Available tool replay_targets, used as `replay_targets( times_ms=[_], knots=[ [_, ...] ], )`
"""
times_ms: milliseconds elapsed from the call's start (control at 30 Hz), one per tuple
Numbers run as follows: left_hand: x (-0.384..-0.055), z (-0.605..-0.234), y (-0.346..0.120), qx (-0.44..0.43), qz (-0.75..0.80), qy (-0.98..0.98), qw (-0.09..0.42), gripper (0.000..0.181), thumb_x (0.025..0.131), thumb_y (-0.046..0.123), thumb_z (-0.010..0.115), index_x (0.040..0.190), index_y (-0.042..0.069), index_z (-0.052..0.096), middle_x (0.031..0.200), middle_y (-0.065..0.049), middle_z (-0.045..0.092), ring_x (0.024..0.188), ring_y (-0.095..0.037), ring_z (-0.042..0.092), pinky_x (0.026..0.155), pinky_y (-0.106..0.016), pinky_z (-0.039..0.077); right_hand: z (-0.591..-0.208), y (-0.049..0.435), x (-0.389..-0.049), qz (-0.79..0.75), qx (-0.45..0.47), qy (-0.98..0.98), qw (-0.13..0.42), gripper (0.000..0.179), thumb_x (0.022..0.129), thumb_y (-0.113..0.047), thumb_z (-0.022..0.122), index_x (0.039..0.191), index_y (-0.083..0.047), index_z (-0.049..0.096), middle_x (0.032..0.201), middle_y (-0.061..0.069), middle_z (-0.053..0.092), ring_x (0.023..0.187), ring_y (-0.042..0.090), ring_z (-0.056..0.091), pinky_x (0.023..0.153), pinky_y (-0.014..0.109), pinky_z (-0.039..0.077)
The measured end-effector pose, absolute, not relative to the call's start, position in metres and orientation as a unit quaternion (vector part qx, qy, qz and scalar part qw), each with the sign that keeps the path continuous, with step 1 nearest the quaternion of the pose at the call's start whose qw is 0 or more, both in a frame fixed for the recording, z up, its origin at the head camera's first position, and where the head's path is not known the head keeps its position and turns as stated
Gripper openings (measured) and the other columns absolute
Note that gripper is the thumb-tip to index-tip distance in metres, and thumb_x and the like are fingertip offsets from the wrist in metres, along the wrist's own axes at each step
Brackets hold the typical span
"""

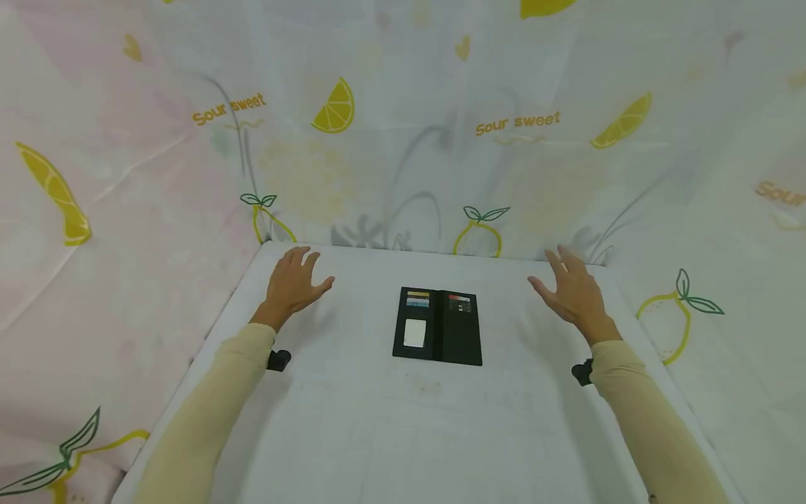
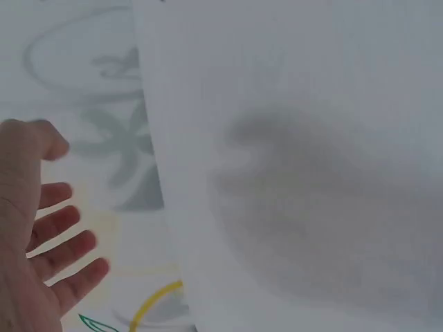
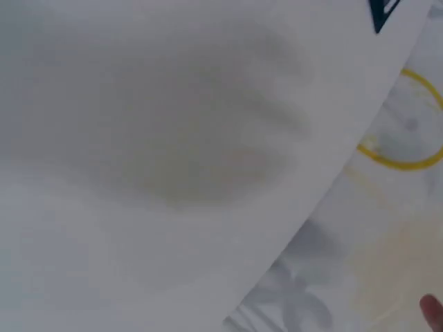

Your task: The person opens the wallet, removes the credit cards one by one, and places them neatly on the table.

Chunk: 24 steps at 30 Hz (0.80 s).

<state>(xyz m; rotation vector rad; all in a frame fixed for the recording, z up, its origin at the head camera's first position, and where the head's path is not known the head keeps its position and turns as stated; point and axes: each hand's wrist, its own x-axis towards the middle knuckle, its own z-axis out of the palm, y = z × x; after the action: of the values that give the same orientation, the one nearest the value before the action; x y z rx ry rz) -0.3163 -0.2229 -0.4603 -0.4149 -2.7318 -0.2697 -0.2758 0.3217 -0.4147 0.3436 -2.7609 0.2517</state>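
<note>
A black card wallet (image 1: pixel 460 336) lies unfolded on the white table (image 1: pixel 378 434), its fold running away from me. Several cards (image 1: pixel 418 299) show in slots on its left half, above a white window (image 1: pixel 415 333). More cards (image 1: pixel 460 303) sit at the top of the right half. My left hand (image 1: pixel 293 283) is held over the table to the wallet's left, fingers spread and holding nothing. On the other side, my right hand (image 1: pixel 571 290) is raised with thumb and fingers apart, also holding nothing. In the left wrist view the left hand's fingers (image 2: pixel 66 228) are loosely extended.
A white curtain with lemon prints (image 1: pixel 334 105) surrounds the table at the back and both sides. Dark wrist cameras (image 1: pixel 279 360) are strapped at the cuffs of the pale sleeves (image 1: pixel 208 413). Soft hand shadows fall on the tabletop in both wrist views.
</note>
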Motion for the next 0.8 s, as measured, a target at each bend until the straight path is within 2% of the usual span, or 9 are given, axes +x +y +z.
replay_targets(
  times_ms=[67, 133, 200, 267, 367, 533, 633, 800],
  knots=[
    [-0.312, -0.457, -0.211, -0.159, -0.151, -0.959, 0.178, 0.042, 0.090, 0.032, 0.066, 0.116, 0.000, 0.065, 0.120, -0.021, 0.058, 0.104, -0.037, 0.057, 0.078, -0.052, 0.052, -0.418, 0.312, -0.279, 0.141, 0.162, -0.959, 0.183, 0.049, 0.095, -0.027, 0.061, 0.133, 0.004, 0.053, 0.135, 0.027, 0.049, 0.125, 0.044, 0.044, 0.098, 0.062, 0.040],
    [-0.308, -0.456, -0.194, -0.171, -0.200, -0.950, 0.166, 0.025, 0.089, 0.021, 0.067, 0.104, 0.001, 0.069, 0.106, -0.016, 0.063, 0.087, -0.030, 0.062, 0.065, -0.044, 0.054, -0.422, 0.299, -0.283, 0.191, 0.194, -0.947, 0.173, 0.032, 0.095, -0.014, 0.063, 0.121, 0.004, 0.062, 0.123, 0.023, 0.059, 0.115, 0.039, 0.053, 0.095, 0.055, 0.045],
    [-0.304, -0.457, -0.173, -0.191, -0.229, -0.944, 0.143, 0.017, 0.090, 0.016, 0.067, 0.099, 0.004, 0.071, 0.100, -0.012, 0.065, 0.080, -0.024, 0.063, 0.065, -0.039, 0.054, -0.428, 0.283, -0.287, 0.241, 0.210, -0.936, 0.145, 0.021, 0.094, -0.007, 0.063, 0.112, 0.002, 0.068, 0.113, 0.018, 0.065, 0.105, 0.034, 0.060, 0.090, 0.050, 0.051],
    [-0.300, -0.461, -0.149, -0.209, -0.246, -0.939, 0.116, 0.014, 0.090, 0.017, 0.068, 0.098, 0.006, 0.072, 0.098, -0.009, 0.065, 0.081, -0.021, 0.063, 0.067, -0.035, 0.054, -0.435, 0.266, -0.291, 0.275, 0.218, -0.929, 0.117, 0.016, 0.093, -0.005, 0.064, 0.106, 0.002, 0.071, 0.106, 0.015, 0.069, 0.099, 0.030, 0.064, 0.083, 0.046, 0.055],
    [-0.292, -0.471, -0.114, -0.244, -0.255, -0.934, 0.064, 0.019, 0.091, 0.021, 0.070, 0.102, 0.006, 0.072, 0.101, -0.008, 0.066, 0.087, -0.020, 0.063, 0.072, -0.034, 0.054, -0.448, 0.246, -0.300, 0.310, 0.224, -0.921, 0.075, 0.014, 0.093, -0.002, 0.064, 0.102, 0.003, 0.073, 0.102, 0.013, 0.071, 0.094, 0.027, 0.066, 0.079, 0.042, 0.057],
    [-0.274, -0.489, -0.072, -0.292, -0.242, -0.925, -0.016, 0.037, 0.086, 0.033, 0.076, 0.112, 0.007, 0.071, 0.110, -0.006, 0.062, 0.097, -0.019, 0.061, 0.082, -0.034, 0.053, -0.467, 0.227, -0.312, 0.315, 0.222, -0.922, 0.021, 0.015, 0.093, -0.004, 0.063, 0.102, 0.002, 0.074, 0.100, 0.011, 0.072, 0.094, 0.027, 0.067, 0.080, 0.044, 0.056],
    [-0.267, -0.501, -0.059, -0.302, -0.239, -0.922, -0.034, 0.044, 0.081, 0.037, 0.080, 0.113, 0.008, 0.070, 0.112, -0.004, 0.060, 0.100, -0.018, 0.058, 0.087, -0.032, 0.052, -0.475, 0.221, -0.316, 0.301, 0.218, -0.928, -0.010, 0.016, 0.094, -0.006, 0.063, 0.103, 0.000, 0.074, 0.100, 0.011, 0.072, 0.094, 0.028, 0.067, 0.081, 0.045, 0.055],
    [-0.261, -0.518, -0.054, -0.295, -0.253, -0.921, -0.021, 0.057, 0.074, 0.034, 0.087, 0.120, 0.007, 0.065, 0.117, -0.004, 0.055, 0.105, -0.018, 0.052, 0.092, -0.033, 0.049, -0.486, 0.219, -0.323, 0.272, 0.219, -0.936, -0.048, 0.016, 0.093, -0.006, 0.064, 0.105, -0.001, 0.075, 0.103, 0.010, 0.072, 0.095, 0.026, 0.064, 0.085, 0.044, 0.053]
  ],
)
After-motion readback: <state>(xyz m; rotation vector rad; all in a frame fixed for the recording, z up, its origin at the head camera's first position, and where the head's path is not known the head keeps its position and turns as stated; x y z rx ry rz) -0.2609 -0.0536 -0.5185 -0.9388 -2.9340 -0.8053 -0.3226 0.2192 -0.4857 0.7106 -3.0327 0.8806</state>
